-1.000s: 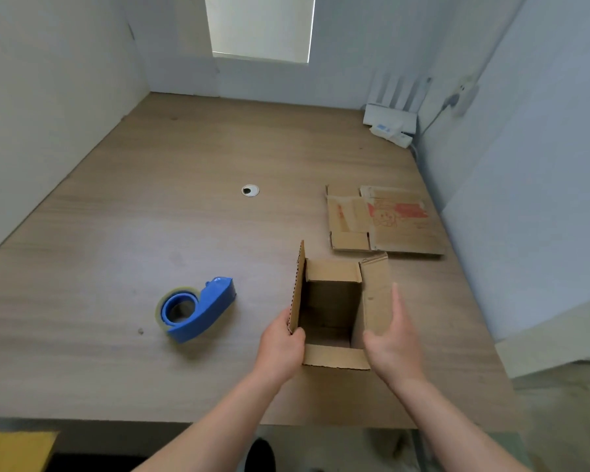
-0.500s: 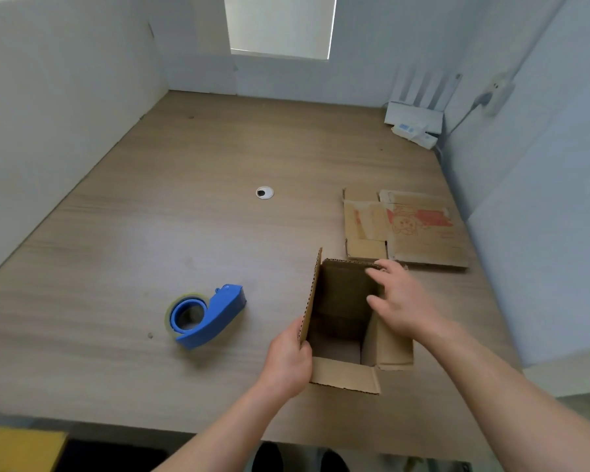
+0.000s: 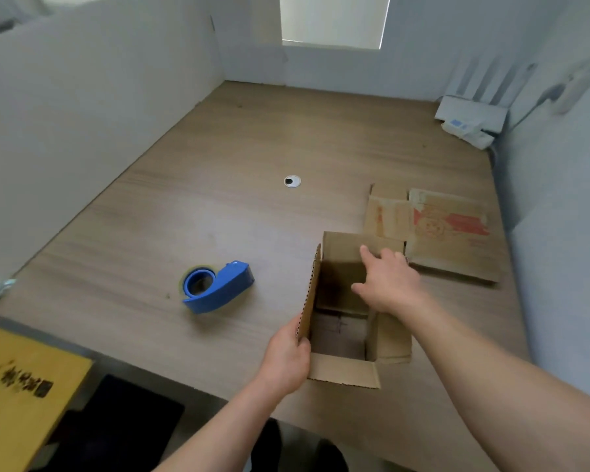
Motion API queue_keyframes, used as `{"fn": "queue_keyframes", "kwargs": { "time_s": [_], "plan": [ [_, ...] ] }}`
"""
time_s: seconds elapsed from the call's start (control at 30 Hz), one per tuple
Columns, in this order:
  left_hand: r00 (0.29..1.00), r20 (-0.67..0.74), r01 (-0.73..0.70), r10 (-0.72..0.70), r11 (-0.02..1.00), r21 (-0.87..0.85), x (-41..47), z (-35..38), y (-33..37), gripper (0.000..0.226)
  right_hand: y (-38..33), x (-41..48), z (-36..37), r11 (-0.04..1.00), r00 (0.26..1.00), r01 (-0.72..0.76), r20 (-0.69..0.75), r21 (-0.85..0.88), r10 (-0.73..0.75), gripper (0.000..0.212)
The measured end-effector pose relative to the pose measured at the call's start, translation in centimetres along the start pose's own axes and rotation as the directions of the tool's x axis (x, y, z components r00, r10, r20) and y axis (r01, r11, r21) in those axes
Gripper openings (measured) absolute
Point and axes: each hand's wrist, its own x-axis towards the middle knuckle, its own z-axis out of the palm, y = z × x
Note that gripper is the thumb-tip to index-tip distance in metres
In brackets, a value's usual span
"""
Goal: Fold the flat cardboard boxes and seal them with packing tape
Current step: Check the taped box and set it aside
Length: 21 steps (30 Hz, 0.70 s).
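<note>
A matt brown corrugated-cardboard open box is seen on a smooth pale wood-grain table; a glossy blue plastic tape dispenser is seen; matt flattened printed cardboard is seen.

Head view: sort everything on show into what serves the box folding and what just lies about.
For the job: open brown cardboard box, gripped by the left hand, right hand at its far flap; flat red-printed cardboard box; blue packing tape dispenser.
Lying about: white router with antennas; round white cable grommet; yellow box with dark print.
</note>
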Motion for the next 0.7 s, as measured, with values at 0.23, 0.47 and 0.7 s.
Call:
{"fn": "queue_keyframes", "kwargs": {
  "time_s": [0.23, 0.47, 0.7],
  "plan": [
    [0.992, -0.120, 0.028, -0.041, 0.994, -0.105, -1.3, 1.5, -0.5, 0.045, 4.2, -6.1, 2.0, 0.685, 0.954, 0.053, -0.240, 0.727, 0.182, 0.096],
    [0.974, -0.173, -0.129, 0.145, 0.986, 0.101, -2.7, 2.4, -0.2, 0.071, 3.8, -12.3, 6.7, 0.591, 0.979, 0.130, -0.198, 0.796, 0.051, 0.067],
    [0.975, -0.133, -0.134, 0.179, 0.948, 0.289, -3.8, 1.5, 0.9, 0.078, 1.5, -12.3, 5.8, 0.843, 0.964, 0.247, -0.212, 0.478, -0.162, 0.065]
  ]
}}
